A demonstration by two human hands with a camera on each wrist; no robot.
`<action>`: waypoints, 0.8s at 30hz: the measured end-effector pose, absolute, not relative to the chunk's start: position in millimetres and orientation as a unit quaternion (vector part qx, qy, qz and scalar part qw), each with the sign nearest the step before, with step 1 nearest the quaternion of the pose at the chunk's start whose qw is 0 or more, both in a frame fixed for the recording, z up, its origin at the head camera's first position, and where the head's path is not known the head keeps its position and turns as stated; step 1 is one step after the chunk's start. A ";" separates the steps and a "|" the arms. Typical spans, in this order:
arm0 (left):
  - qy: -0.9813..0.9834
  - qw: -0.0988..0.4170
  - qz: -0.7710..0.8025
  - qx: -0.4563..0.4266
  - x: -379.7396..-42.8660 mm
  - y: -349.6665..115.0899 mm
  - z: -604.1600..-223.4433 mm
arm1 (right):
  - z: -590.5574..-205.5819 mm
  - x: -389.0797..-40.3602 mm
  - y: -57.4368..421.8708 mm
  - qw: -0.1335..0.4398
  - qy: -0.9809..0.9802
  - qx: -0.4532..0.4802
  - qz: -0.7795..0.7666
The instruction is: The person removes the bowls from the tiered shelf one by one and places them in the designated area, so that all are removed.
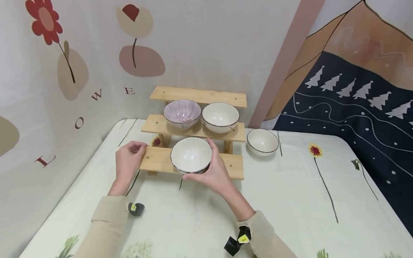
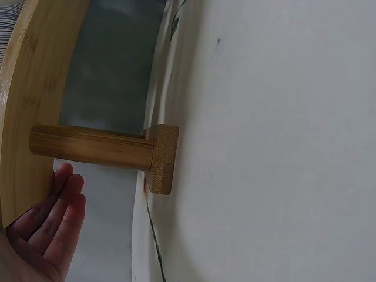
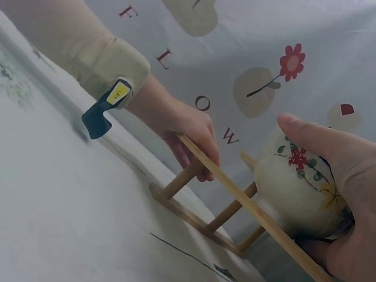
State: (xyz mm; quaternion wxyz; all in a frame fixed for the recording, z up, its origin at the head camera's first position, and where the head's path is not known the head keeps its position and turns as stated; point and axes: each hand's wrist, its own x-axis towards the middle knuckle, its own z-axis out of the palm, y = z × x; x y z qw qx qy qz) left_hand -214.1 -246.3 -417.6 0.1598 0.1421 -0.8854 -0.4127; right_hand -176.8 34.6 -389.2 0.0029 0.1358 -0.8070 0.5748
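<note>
Flower-painted bowl is on or just over the lowest wooden shelf, near its middle, pinched between thumb and fingers of your right hand. Your left hand curls round the shelf's left end, gripping it.

The three-tier stand is pale, smooth wood with visible grain and a slight sheen. The nearest white bowl and the purple-striped bowl look like smooth, glossy glazed ceramic. The printed worktop cover and beige sleeves look like soft, matt cloth.
</note>
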 end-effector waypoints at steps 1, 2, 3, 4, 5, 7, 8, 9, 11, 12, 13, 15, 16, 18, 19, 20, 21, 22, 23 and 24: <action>-0.885 0.160 -0.413 0.142 -214.3 -246.3 -417.2 | -389.6 -176.9 34.2 0.007 -0.807 0.136 0.575; -0.885 0.161 -0.413 0.142 -214.4 -246.4 -417.1 | -389.7 -176.9 33.8 0.010 -0.806 0.135 0.576; -0.885 0.161 -0.413 0.142 -214.4 -246.3 -417.0 | -390.1 -176.7 33.5 0.014 -0.806 0.136 0.577; -0.885 0.160 -0.413 0.143 -214.4 -246.3 -417.0 | -390.5 -176.3 33.3 0.018 -0.804 0.137 0.578; -0.885 0.159 -0.413 0.144 -214.4 -246.3 -417.0 | -390.9 -175.9 33.1 0.022 -0.804 0.137 0.578; -0.885 0.159 -0.412 0.145 -214.9 -246.2 -417.3 | -391.6 -175.2 33.0 0.028 -0.802 0.136 0.581; -0.886 0.160 -0.411 0.145 -215.3 -246.1 -417.5 | -391.6 -174.8 33.1 0.032 -0.801 0.135 0.582; -0.886 0.160 -0.410 0.146 -215.7 -246.1 -417.4 | -391.8 -174.4 33.4 0.035 -0.800 0.135 0.583; -0.886 0.161 -0.410 0.146 -215.8 -246.0 -417.4 | -391.5 -173.3 34.5 0.037 -0.799 0.133 0.585; -0.886 0.162 -0.409 0.145 -215.7 -246.0 -417.4 | -391.3 -172.8 35.2 0.039 -0.799 0.134 0.586; -0.886 0.162 -0.409 0.145 -215.5 -246.0 -417.4 | -391.0 -172.1 36.0 0.039 -0.800 0.132 0.584; -0.886 0.163 -0.409 0.144 -215.3 -246.3 -417.3 | -390.7 -171.0 37.9 0.042 -0.803 0.131 0.580; -0.886 0.163 -0.409 0.144 -215.3 -246.3 -417.3 | -390.4 -170.5 38.9 0.043 -0.804 0.130 0.578; -0.886 0.162 -0.410 0.143 -215.5 -246.4 -417.5 | -389.7 -169.5 41.3 0.046 -0.806 0.131 0.575; -0.886 0.163 -0.411 0.143 -215.7 -246.5 -417.6 | -389.4 -169.1 42.6 0.047 -0.808 0.130 0.573; -0.886 0.162 -0.411 0.142 -215.9 -246.5 -417.8 | -389.0 -168.7 44.0 0.048 -0.808 0.130 0.573; -0.886 0.162 -0.411 0.141 -216.1 -246.6 -418.0 | -388.6 -168.2 45.6 0.050 -0.807 0.132 0.574; -0.886 0.162 -0.411 0.140 -216.2 -246.6 -418.1 | -388.3 -167.9 47.2 0.051 -0.806 0.132 0.574; -0.886 0.163 -0.411 0.140 -216.3 -246.7 -418.3 | -387.9 -167.6 48.8 0.052 -0.806 0.132 0.575; -0.886 0.163 -0.412 0.140 -216.2 -246.8 -418.4 | -387.7 -167.5 50.5 0.053 -0.805 0.132 0.575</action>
